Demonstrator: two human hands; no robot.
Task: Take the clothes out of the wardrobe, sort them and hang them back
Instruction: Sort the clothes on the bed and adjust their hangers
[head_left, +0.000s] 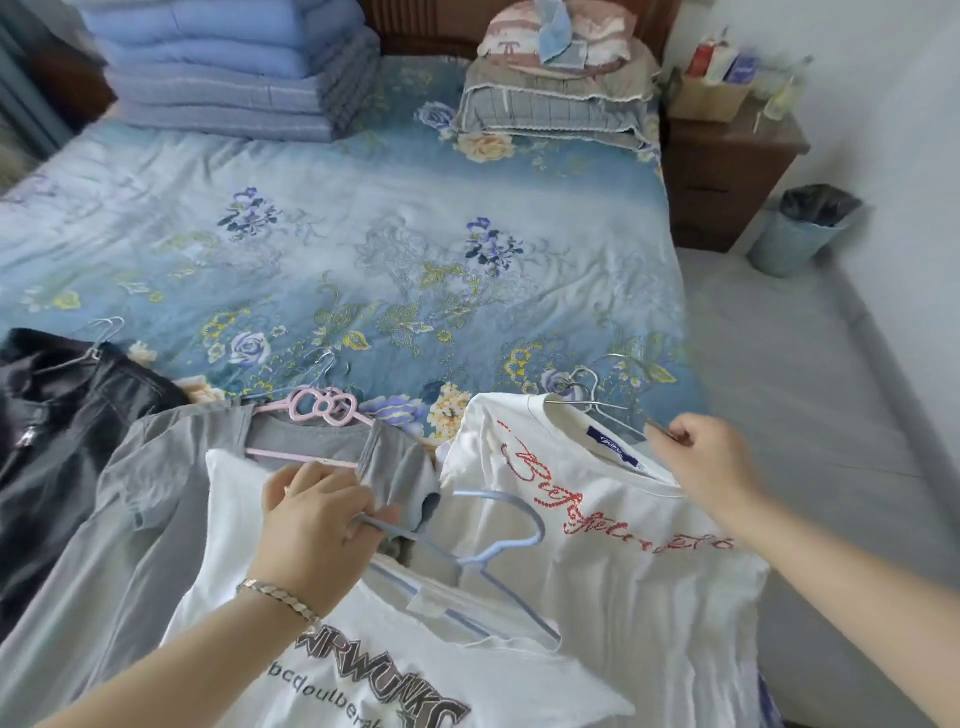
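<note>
Here the right grip (711, 460) pinches the thin steel-wire hanger (618, 420) in the collar of the white cotton T-shirt with red script (597, 519). The shirt lies flat on the blue floral bed (363, 234), long axis running from hook toward the person, nearest that hand. The left grip (311, 514) curls round the smooth pale-blue plastic hanger (462, 561) of the white printed T-shirt (363, 675), overlapping a soft grey top (130, 493) on a pink hanger (322, 405).

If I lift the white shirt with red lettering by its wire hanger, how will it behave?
Probably floppy: the white shirt lies rumpled, so it should drape. Likely light: thin fabric. It may slip off the wire hanger, skewed in the collar.
</note>
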